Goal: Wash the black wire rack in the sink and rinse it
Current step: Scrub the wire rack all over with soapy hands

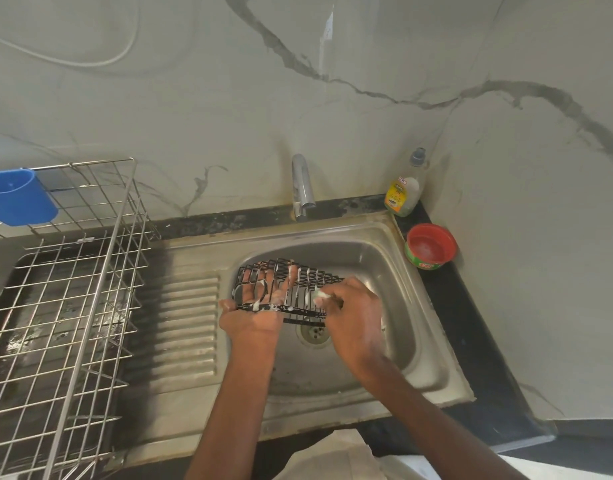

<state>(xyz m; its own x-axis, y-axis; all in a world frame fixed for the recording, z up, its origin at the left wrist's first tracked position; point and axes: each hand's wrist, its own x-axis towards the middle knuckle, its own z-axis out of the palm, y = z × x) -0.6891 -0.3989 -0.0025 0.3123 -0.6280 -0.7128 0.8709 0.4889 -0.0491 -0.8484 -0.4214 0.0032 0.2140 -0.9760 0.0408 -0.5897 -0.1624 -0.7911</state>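
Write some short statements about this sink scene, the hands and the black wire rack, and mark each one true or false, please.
1. The left hand holds the black wire rack above the steel sink basin. True.
2. Water runs from the chrome tap. False: no stream is visible.
3. White soap foam sits on the rack's wires. True.
4. The red round tub stands left of the basin. False: it stands on the dark counter to the right.
5. The right hand hangs idle. False: it works at the rack, pinching something small and foamy.
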